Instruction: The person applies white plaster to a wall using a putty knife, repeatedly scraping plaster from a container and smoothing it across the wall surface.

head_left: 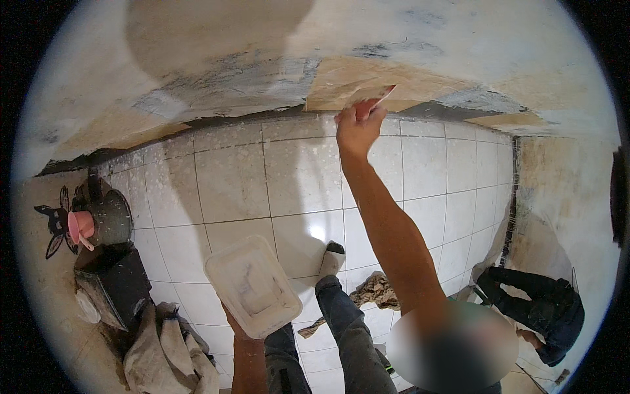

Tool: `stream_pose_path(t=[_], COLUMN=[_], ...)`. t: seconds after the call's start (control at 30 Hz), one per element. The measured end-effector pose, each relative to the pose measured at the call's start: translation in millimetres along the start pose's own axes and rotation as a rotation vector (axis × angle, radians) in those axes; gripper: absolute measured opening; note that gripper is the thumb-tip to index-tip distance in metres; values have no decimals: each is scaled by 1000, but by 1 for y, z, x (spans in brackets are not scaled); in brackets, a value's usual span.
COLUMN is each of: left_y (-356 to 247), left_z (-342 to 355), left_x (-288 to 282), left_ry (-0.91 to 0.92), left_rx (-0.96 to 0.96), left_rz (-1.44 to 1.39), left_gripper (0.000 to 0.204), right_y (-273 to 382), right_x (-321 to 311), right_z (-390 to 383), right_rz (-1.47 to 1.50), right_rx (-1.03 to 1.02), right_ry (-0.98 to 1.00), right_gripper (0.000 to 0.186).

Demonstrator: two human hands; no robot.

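My right hand [359, 134] reaches far forward, fingers closed around a red putty knife [372, 105]. Its blade lies by the patchy, cream-coloured lower wall [262, 79], close to where wall and floor meet. At the lower middle, my left hand [244, 326] supports a whitish, see-through plastic tub [254, 287] by its near left corner. Most of that hand's fingers are hidden under the tub. Pale smears of paste show on the tub's bottom.
White floor tiles [233, 187] bear pale splashes. At left stand a dark bucket [115, 220], a pink dipper [80, 226], a black bin [118, 282] and draped cloth [157, 354]. A crumpled rag [375, 292] lies by my foot. Another person in dark clothes [554, 308] is at right.
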State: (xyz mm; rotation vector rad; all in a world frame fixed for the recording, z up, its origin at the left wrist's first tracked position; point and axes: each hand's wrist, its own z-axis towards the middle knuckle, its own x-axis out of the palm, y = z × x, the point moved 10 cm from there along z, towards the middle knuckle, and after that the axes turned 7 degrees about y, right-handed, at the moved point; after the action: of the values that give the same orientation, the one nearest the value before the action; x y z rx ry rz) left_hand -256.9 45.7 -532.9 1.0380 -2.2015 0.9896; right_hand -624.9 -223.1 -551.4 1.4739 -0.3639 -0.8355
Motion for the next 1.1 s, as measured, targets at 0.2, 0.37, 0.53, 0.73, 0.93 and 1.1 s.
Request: stream_pose_path(t=[0.2, 0.37, 0.53, 0.73, 0.93, 1.1], left_y=[-8, 0, -5, 9, 16, 31], left_z=[-10, -9, -15, -8, -6, -1], left_x=[-12, -18, -31, -9, -1, 1], left_ry=[-39, -56, -96, -89, 11, 9], left_rx=[14, -15, -22, -29, -22, -37], left_rz=[105, 94, 39, 46, 102, 11], left_gripper=[74, 74, 75, 75, 74, 73], right_y=[68, -4, -29, 45, -19, 19], right_x=[87, 39, -1, 66, -13, -41], right_z=[-21, -41, 31, -2, 13, 79], right_rz=[-261, -291, 263, -356, -162, -357], right_rx=[-153, -328, 83, -236, -74, -220], right_ry=[132, 214, 197, 335, 230, -56], right_gripper=[44, 21, 15, 37, 24, 25])
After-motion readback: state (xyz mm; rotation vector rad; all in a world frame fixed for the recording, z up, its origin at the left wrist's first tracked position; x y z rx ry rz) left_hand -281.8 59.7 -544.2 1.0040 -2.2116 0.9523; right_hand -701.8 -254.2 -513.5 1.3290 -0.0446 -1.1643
